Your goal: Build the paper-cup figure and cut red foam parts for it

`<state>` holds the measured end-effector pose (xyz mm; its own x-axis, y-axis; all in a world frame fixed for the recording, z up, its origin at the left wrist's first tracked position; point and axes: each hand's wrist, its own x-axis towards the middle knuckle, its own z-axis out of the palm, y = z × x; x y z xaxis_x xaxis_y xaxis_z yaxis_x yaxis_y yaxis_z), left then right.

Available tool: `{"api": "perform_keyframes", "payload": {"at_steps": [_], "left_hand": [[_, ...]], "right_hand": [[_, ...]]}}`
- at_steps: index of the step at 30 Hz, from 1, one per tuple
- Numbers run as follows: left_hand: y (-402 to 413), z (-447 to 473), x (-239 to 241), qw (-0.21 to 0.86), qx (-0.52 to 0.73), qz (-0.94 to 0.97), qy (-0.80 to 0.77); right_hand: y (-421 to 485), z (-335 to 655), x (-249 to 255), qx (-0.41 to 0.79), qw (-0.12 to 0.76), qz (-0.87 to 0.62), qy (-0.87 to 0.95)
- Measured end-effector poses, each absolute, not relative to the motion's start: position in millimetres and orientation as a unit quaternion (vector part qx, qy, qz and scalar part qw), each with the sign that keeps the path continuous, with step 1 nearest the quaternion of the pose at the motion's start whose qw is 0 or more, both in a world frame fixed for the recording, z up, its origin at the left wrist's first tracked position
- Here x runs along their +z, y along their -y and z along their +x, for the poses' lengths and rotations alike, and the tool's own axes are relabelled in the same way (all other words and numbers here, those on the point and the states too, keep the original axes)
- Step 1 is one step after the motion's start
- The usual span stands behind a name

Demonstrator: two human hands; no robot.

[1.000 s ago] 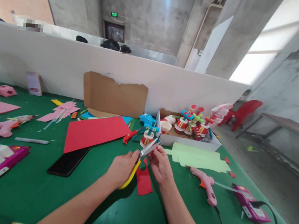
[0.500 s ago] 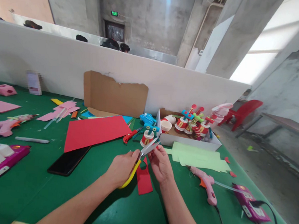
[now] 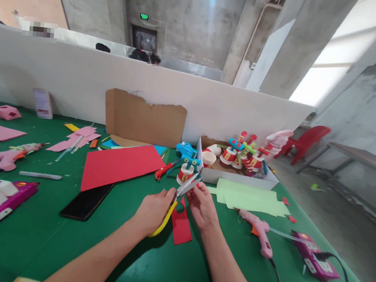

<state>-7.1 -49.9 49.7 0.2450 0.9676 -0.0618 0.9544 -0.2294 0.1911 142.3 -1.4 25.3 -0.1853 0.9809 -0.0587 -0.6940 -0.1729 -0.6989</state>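
Note:
My left hand [image 3: 155, 211] is closed around the yellow handles of a pair of scissors [image 3: 187, 186]. Their blades are slightly apart and point up and right, toward my other hand. The fingers of my right hand [image 3: 202, 204] are pinched beside the blades on a small bit of red paper, mostly hidden by the fingertips. Beneath the hands, a red paper strip [image 3: 182, 229] with a round cut-out lies on the green table. Just beyond the blades stands a paper-cup figure [image 3: 185, 172] with a blue top and eyes.
A white box [image 3: 237, 180] holds several cup figures. Red card [image 3: 122, 166] overlaps a black phone [image 3: 85, 202]. Light green paper [image 3: 249, 196], a pink glue gun [image 3: 259, 230] and a purple power strip [image 3: 316, 257] lie at right. Another glue gun [image 3: 10, 157] lies left. A red utility knife [image 3: 165, 170] sits behind my left hand.

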Motion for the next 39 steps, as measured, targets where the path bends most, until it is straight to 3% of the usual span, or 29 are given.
{"api": "perform_keyframes", "payload": {"at_steps": [39], "left_hand": [[48.7, -6.4, 48.0, 0.082, 0.022, 0.781, -0.619]], "right_hand": [[0.6, 141.2, 26.1, 0.722, 0.58, -0.263, 0.27]]}}
